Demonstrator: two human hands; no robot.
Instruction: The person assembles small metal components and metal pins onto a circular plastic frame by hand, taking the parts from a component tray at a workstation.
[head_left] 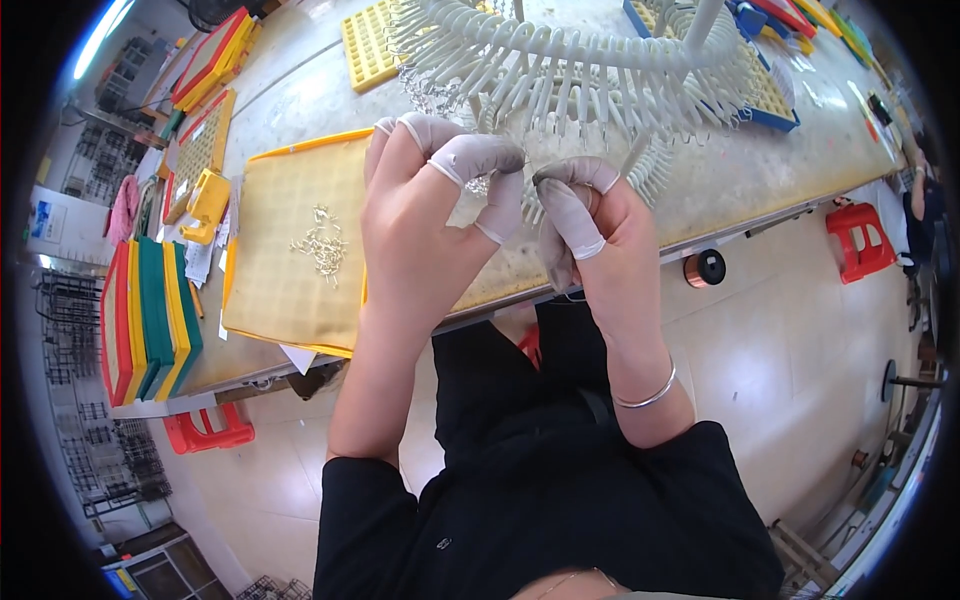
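well, from my remote seat i see the left hand [425, 215] with thumb and forefinger curled nearly tip to tip, while the right hand [615, 225], at its three o'clock, is bunched into a pinch; whether either has hold of anything is too fine for me to tell. both wear pale finger cots [462, 158], some smudged grey. toward one o'clock from them is a white rack [600, 62] of hooked arms over the table [790, 175]. near the left hand's nine o'clock, small pale pieces [325, 252] lie loosely heaped on a yellow-edged tray [280, 205].
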